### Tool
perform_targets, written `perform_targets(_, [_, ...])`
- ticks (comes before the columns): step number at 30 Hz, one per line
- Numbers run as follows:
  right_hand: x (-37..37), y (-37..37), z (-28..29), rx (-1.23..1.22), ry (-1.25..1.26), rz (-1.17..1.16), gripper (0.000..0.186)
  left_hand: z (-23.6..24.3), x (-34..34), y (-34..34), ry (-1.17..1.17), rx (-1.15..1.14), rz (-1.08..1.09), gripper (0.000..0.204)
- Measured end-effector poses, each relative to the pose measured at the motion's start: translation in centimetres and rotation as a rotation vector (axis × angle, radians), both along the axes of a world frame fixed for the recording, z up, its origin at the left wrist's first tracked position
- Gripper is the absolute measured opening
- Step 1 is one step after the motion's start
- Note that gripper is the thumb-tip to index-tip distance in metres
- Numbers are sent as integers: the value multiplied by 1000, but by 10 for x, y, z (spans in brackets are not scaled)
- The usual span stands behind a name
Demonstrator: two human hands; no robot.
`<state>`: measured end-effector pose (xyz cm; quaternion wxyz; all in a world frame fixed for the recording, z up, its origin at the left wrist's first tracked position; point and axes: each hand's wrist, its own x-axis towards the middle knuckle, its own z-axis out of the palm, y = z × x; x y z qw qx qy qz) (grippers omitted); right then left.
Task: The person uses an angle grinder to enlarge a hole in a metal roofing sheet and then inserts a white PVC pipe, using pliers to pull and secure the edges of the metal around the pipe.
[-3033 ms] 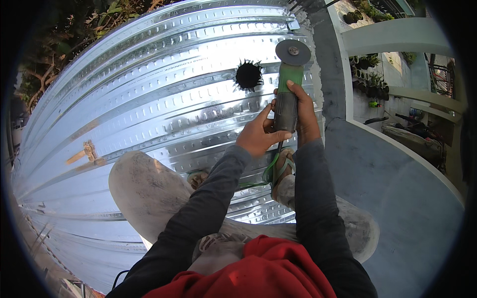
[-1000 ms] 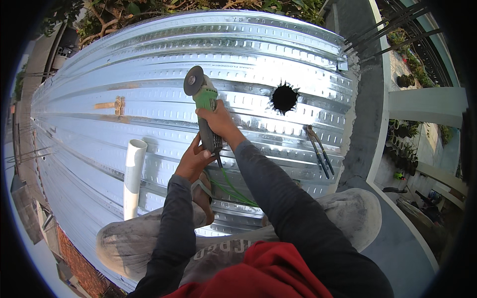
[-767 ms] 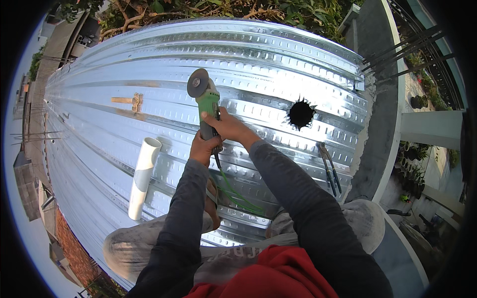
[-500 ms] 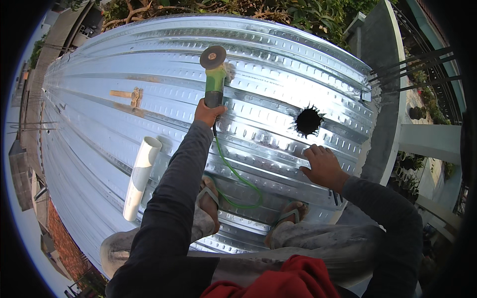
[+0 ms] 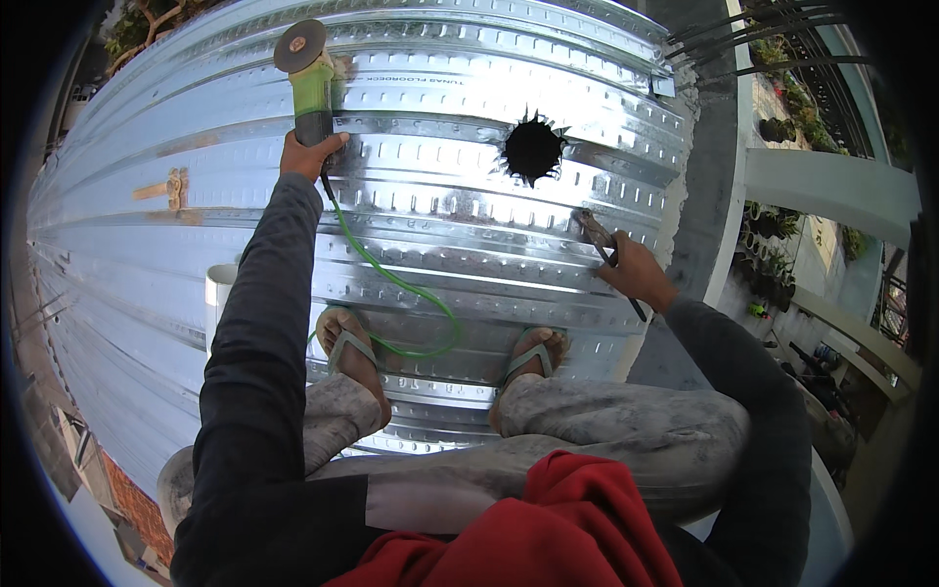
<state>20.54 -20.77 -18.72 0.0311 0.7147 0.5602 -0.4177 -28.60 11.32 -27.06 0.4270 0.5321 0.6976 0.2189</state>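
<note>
My left hand (image 5: 309, 157) is wrapped round the dark rear end of a green angle grinder (image 5: 312, 93), its disc (image 5: 299, 45) pointing away from me. From the grinder a green cord (image 5: 396, 281) loops back toward my feet. Pliers with dark handles (image 5: 599, 235) are gripped in my right hand (image 5: 636, 274), jaws facing away and slightly left. Just beyond the jaws, a round hole (image 5: 534, 150) with jagged, bent-up metal teeth opens in the ribbed metal decking (image 5: 430, 220).
A white pipe (image 5: 219, 293) lies beside my left forearm. Farther left is a wooden-handled hammer-like tool (image 5: 176, 188). Dark rebar rods (image 5: 773, 39) jut out at the upper right, past the concrete edge (image 5: 709, 176). My sandalled feet (image 5: 533, 354) stand on the decking.
My right hand, empty before, has taken hold of the pliers and brought them near the hole. My left hand still holds the grinder. The whole view has shifted, moving the scene left and up.
</note>
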Motion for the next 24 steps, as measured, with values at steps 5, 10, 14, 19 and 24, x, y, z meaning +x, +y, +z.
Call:
perform_targets(5, [-22, 14, 15, -315, 684, -463, 32, 8, 11, 3, 45, -20, -2, 105])
perform_targets(10, [-63, 51, 39, -514, 803, -549, 24, 16, 14, 1, 120, -21, 45, 107])
perform_targets(14, [-79, 82, 40, -513, 845, -622, 21, 20, 26, -5, 137, 59, 86, 118])
perform_targets(19, [-91, 99, 49, -584, 856, -587, 30, 5, 5, 1, 268, 108, 32, 123])
perform_targets(24, [-90, 95, 57, -528, 880, -647, 30, 52, 45, -46, 946, 715, -4, 94])
